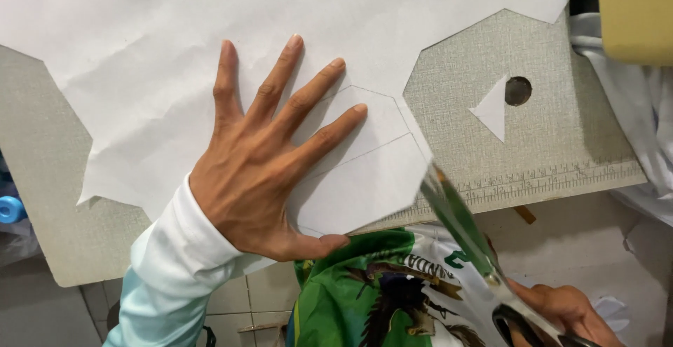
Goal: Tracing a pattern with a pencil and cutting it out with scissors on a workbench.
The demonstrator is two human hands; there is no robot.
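The left hand (263,172) lies palm down with its fingers (319,91) spread wide, released and flat, pressing a large white sheet of paper (161,52) against the worktop (554,137). The wrist is straight; a white and pale blue sleeve (175,277) covers the forearm. The right hand (561,312), low at the frame's lower right, has its fingers closed through the handles of a pair of scissors (463,228). The blades angle up and left, their tips meeting the paper's edge beside a pencilled angular outline. The paper is creased, with angular cut edges. The worktop is grey, textured, with a ruler strip along its front edge. A small paper triangle (492,111) lies beside a round hole (517,91).
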